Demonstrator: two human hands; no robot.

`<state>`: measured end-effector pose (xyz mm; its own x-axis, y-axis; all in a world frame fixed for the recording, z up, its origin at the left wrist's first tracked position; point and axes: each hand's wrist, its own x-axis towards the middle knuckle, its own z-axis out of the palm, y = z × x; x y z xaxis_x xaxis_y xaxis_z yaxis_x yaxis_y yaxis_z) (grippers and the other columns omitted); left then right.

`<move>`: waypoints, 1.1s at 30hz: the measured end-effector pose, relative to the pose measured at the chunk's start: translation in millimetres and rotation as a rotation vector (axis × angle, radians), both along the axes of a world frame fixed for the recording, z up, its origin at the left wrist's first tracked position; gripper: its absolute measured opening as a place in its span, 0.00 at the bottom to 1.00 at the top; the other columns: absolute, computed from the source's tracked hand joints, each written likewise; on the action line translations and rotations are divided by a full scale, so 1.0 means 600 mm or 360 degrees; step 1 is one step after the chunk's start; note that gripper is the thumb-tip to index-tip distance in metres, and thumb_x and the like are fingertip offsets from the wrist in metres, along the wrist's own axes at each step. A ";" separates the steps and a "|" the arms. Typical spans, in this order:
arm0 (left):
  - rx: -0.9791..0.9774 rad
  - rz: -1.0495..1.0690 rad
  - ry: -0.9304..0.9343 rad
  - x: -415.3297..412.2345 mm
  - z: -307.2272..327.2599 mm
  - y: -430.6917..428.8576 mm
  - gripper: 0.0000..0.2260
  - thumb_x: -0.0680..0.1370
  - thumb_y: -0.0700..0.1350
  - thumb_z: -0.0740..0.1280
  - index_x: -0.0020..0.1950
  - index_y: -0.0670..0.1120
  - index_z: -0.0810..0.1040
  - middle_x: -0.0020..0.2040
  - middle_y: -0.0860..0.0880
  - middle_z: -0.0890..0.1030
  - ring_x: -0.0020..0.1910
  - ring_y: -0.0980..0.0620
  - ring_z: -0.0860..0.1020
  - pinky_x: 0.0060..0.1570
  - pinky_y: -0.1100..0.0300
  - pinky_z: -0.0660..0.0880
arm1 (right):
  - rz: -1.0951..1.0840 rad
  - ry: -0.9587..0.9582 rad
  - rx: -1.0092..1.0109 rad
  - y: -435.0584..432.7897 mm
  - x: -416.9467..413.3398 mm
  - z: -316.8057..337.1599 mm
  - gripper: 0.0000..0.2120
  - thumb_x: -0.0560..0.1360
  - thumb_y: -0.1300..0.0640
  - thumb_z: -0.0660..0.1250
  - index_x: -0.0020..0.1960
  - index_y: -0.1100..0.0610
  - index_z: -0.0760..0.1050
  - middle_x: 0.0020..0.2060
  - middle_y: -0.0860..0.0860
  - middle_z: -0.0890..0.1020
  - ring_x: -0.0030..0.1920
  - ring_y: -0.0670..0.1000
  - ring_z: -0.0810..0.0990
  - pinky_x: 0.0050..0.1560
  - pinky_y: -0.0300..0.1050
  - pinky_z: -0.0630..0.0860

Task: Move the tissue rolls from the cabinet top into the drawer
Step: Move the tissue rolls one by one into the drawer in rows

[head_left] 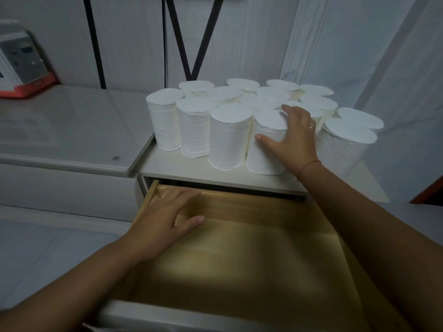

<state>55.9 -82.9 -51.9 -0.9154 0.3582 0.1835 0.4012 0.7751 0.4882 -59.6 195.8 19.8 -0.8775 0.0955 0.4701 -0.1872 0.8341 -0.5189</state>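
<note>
Several white tissue rolls point(229, 137) stand upright, packed close together on the pale cabinet top point(191, 167). My right hand point(291, 135) wraps around the front right roll point(266, 144), thumb on its front and fingers over its top edge. The roll still stands on the cabinet. Below, the wooden drawer point(239, 248) is pulled out and holds nothing that I can see. My left hand point(167, 218) hovers over the drawer's back left corner, fingers spread and holding nothing.
A low white cushioned surface point(72, 130) adjoins the cabinet on the left, with a red and white device point(21, 63) at its far end. White curtains point(359, 56) hang behind and to the right. Black cables point(96, 44) run down the wall.
</note>
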 end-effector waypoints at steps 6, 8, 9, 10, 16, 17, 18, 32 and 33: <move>0.0079 -0.0032 -0.0052 -0.026 -0.004 0.008 0.28 0.73 0.69 0.56 0.72 0.60 0.63 0.68 0.62 0.66 0.66 0.63 0.63 0.66 0.60 0.62 | -0.0051 0.0036 0.0059 -0.006 -0.002 0.010 0.40 0.64 0.35 0.71 0.70 0.50 0.64 0.65 0.54 0.66 0.67 0.58 0.60 0.66 0.51 0.60; 0.0070 -0.0041 -0.0050 -0.031 -0.006 0.007 0.29 0.73 0.69 0.57 0.72 0.60 0.63 0.68 0.62 0.66 0.67 0.63 0.62 0.65 0.71 0.54 | 0.0017 -0.0035 0.0083 0.002 -0.002 0.017 0.39 0.64 0.36 0.71 0.69 0.51 0.66 0.64 0.55 0.66 0.66 0.57 0.61 0.65 0.49 0.60; 0.0051 -0.0035 -0.0042 -0.032 -0.007 0.005 0.29 0.73 0.69 0.57 0.72 0.60 0.63 0.68 0.62 0.65 0.67 0.63 0.62 0.63 0.75 0.49 | 0.0087 -0.0096 0.0074 0.006 -0.002 0.019 0.39 0.64 0.37 0.72 0.69 0.51 0.66 0.65 0.55 0.66 0.67 0.56 0.61 0.66 0.48 0.59; 0.0037 -0.0029 -0.0034 -0.034 -0.009 0.002 0.29 0.73 0.68 0.57 0.72 0.60 0.63 0.68 0.62 0.65 0.68 0.63 0.61 0.63 0.76 0.46 | 0.0162 -0.0159 0.0056 0.010 -0.004 0.021 0.39 0.64 0.38 0.72 0.70 0.52 0.65 0.66 0.54 0.66 0.68 0.54 0.61 0.66 0.45 0.58; 0.0053 0.0002 -0.0097 -0.036 -0.014 -0.009 0.29 0.73 0.67 0.58 0.72 0.59 0.64 0.68 0.60 0.66 0.68 0.61 0.62 0.69 0.57 0.60 | 0.0180 -0.0222 0.0033 0.013 0.006 0.025 0.42 0.61 0.39 0.75 0.69 0.56 0.65 0.64 0.53 0.70 0.61 0.51 0.68 0.58 0.41 0.64; 0.0056 0.0002 -0.0109 -0.035 -0.015 -0.010 0.29 0.73 0.67 0.58 0.72 0.59 0.64 0.68 0.60 0.66 0.68 0.61 0.62 0.69 0.56 0.60 | 0.0190 -0.0225 0.0035 0.011 0.015 0.026 0.41 0.60 0.39 0.75 0.67 0.55 0.66 0.62 0.53 0.71 0.57 0.49 0.69 0.55 0.42 0.67; 0.0053 -0.0001 -0.0117 -0.034 -0.016 -0.012 0.30 0.72 0.68 0.57 0.72 0.58 0.63 0.68 0.60 0.66 0.68 0.60 0.62 0.69 0.57 0.59 | 0.0219 -0.0229 0.0014 0.008 0.028 0.025 0.41 0.59 0.39 0.75 0.66 0.54 0.67 0.60 0.52 0.71 0.55 0.48 0.69 0.52 0.42 0.69; -0.0099 0.0087 -0.0116 -0.034 -0.035 -0.039 0.37 0.69 0.72 0.53 0.73 0.54 0.61 0.72 0.57 0.62 0.70 0.60 0.57 0.66 0.61 0.53 | 0.0827 -0.0511 -0.0039 -0.066 0.149 -0.124 0.40 0.58 0.42 0.79 0.64 0.51 0.66 0.57 0.43 0.67 0.55 0.44 0.69 0.49 0.35 0.72; -0.0110 0.0088 -0.0118 -0.035 -0.037 -0.042 0.37 0.69 0.72 0.53 0.73 0.54 0.61 0.72 0.57 0.62 0.70 0.60 0.56 0.66 0.61 0.52 | 0.0811 -0.0534 -0.0039 -0.068 0.148 -0.146 0.40 0.58 0.44 0.79 0.63 0.51 0.66 0.57 0.44 0.67 0.55 0.45 0.69 0.50 0.39 0.74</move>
<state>34.9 -108.0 -74.2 -0.9444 0.3161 0.0911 0.3215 0.8281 0.4593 29.2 154.9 -68.0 -0.9154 -0.3683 0.1629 -0.3826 0.6695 -0.6367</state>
